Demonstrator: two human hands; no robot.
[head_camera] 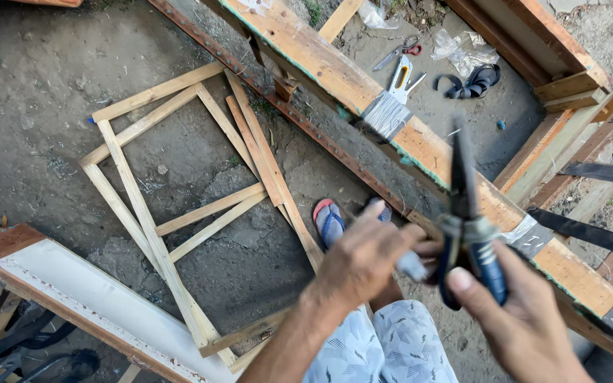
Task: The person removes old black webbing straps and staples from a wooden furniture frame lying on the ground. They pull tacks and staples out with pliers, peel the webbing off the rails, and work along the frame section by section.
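My right hand [526, 319] grips blue-handled pliers [466, 234] by the handles, the dark jaws pointing up and away. My left hand [363, 259] reaches across to the pliers' hinge, its fingers touching a small pale piece [411, 266] there; motion blur hides what that piece is. Both hands hover above my patterned shorts [391, 347] and a long wooden beam [363, 92] that runs diagonally across the ground.
A staple gun [391, 103] rests on the beam, with scissors [399, 51] and a black strap [473, 81] on the dirt behind. A light wooden frame [172, 206] lies flat at the left. A white-edged board [94, 298] sits lower left. A sandalled foot [329, 221] stands near the beam.
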